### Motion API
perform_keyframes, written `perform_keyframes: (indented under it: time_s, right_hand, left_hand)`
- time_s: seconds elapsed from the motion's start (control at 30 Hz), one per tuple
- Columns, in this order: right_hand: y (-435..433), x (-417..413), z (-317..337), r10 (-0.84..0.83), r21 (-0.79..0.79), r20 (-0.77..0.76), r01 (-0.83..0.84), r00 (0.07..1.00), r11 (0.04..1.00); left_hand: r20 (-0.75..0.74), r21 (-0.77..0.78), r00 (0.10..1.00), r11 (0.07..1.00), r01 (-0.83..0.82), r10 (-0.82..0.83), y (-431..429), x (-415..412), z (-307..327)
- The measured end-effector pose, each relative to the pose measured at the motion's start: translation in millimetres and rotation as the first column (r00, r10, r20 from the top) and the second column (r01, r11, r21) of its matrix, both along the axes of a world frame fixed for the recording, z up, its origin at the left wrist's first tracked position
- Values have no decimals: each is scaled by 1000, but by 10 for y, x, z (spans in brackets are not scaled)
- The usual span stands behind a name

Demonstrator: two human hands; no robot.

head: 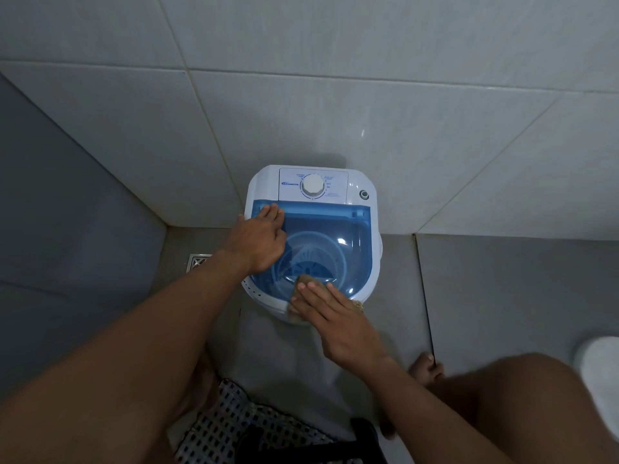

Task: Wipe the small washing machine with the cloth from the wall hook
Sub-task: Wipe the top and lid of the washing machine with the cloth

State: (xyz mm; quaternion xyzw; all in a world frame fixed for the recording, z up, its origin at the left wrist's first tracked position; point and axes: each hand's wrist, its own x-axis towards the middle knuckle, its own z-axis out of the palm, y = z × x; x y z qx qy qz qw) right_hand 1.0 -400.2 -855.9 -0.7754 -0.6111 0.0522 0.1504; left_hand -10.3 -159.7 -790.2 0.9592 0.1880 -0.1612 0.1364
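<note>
The small white washing machine [365, 209] stands on the floor against the tiled wall, with a clear blue lid [338, 242] and a white dial [313, 186] on its back panel. My left hand [259, 241] lies flat on the lid's left side, fingers spread, holding nothing. My right hand [335, 316] presses a brown cloth [306, 281] flat against the lid's near edge. Most of the cloth is hidden under my fingers; a bit shows at the fingertips and by the wrist side.
A metal floor drain [198, 261] sits left of the machine. White tiled walls meet in the corner behind it. My bare knees and a foot [427, 366] are below the machine, and a white object [599, 373] lies at the right edge.
</note>
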Motion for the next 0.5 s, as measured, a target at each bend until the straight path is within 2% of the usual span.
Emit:
perform_keyframes:
  time_s: [0.13,0.27,0.5]
  right_hand:
    - [-106,61,8,-154,6,-119,156,981,988]
    - [-102,111,20,-352,28,-224,367,909,930]
    - [-32,267,7,-535,67,-284,573,796,817]
  left_hand:
    - [-3,3,1000,1000,6,-6,-5,-4,16]
    - [-3,6,1000,1000,0,0,-4,-3,7]
    - [7,0,1000,1000,-5,5,-2,-18,-25]
